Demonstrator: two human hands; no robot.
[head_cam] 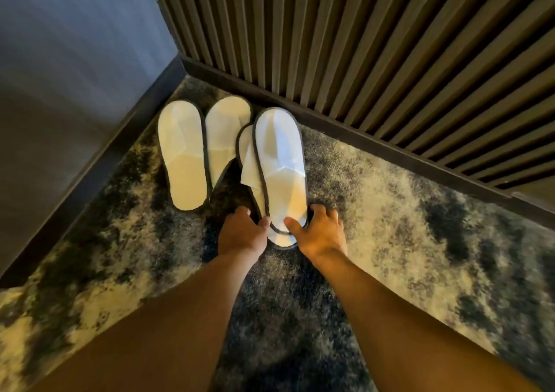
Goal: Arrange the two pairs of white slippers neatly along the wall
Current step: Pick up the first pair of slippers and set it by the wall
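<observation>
Two white slippers with dark trim lie side by side on the carpet in the corner: the left one (182, 154) and its mate (224, 139), toes toward the slatted wall. To their right a second pair is stacked, the top slipper (280, 163) lying on a lower slipper (247, 157) that shows only at its left edge. My left hand (240, 232) grips the heel end of the stack from the left. My right hand (321, 229) holds the heel of the top slipper from the right, thumb on its sole.
A dark slatted wood wall (375, 46) with a dark baseboard (360, 139) runs along the back. A plain grey wall (66, 61) closes the left side. The floor is mottled dark and cream carpet (405, 211), open to the right of the slippers.
</observation>
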